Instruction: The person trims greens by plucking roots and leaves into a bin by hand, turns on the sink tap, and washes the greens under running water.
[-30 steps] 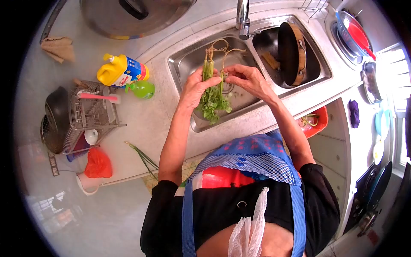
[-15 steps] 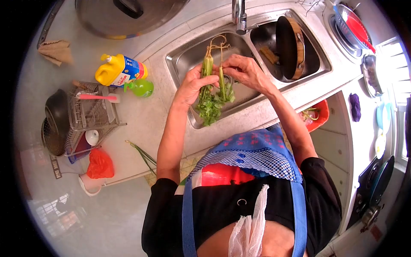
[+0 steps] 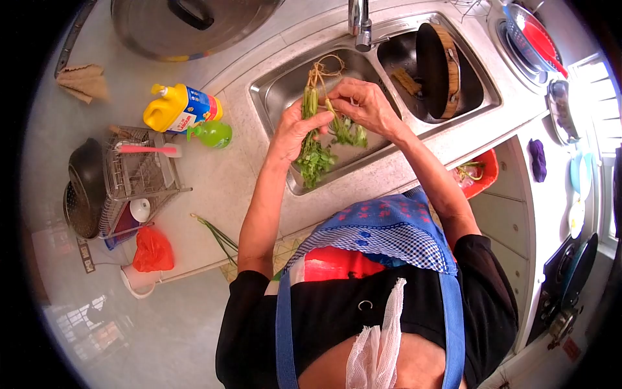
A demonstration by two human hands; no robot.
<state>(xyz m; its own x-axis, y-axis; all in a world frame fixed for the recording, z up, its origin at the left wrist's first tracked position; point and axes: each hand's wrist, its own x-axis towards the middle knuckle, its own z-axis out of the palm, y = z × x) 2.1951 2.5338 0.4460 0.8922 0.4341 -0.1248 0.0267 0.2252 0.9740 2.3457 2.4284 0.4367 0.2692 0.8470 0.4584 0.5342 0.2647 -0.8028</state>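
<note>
gripping a green leafy bunch [image 3: 315, 161] with long pale-green stalks and stringy tan roots in the left hand [image 3: 293, 132], with fingers wrapped closed and thumb across, above the left basin of a stainless-steel double sink [image 3: 275, 92]. pinching a smaller green sprig [image 3: 347, 132] just beside with the right hand [image 3: 366, 107], with fingertips drawn together near the stalk, exact contact partly hidden. apparently picking over single stems. next, probably calling for a steady left hold and a light right-hand pull.
</note>
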